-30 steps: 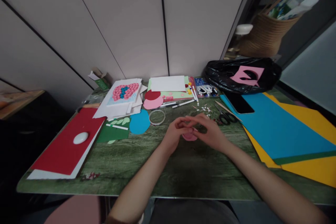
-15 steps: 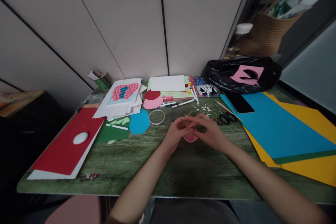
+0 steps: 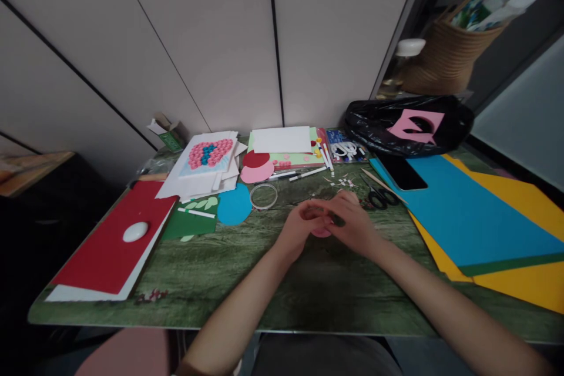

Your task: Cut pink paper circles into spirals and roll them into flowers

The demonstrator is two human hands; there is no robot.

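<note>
Over the middle of the green wood-grain table (image 3: 247, 282), my two hands meet fingertip to fingertip. My left hand (image 3: 298, 225) has its thumb and fingers closed at a piece of pink paper (image 3: 322, 233). Facing it, my right hand (image 3: 352, 222) is curled inward and pinches the same piece. Only the paper's rounded lower edge shows below the fingers; the rest is hidden. Small white paper scraps (image 3: 346, 183) lie just beyond the hands. Black-handled scissors (image 3: 382, 197) and a thin wooden stick (image 3: 383, 185) are to the right.
Blue card (image 3: 476, 211) and a black phone (image 3: 403, 172) lie right, below a black plastic bag (image 3: 365, 127). At left are red card (image 3: 106, 247) with a white oval object (image 3: 135, 232), a blue paper disc (image 3: 235, 205), a tape ring (image 3: 264, 196) and a pink heart picture (image 3: 211, 154).
My hands have shifted slightly and the fingers have drawn closer around the pink paper, so less of it shows. The other things on the table stay in place.
</note>
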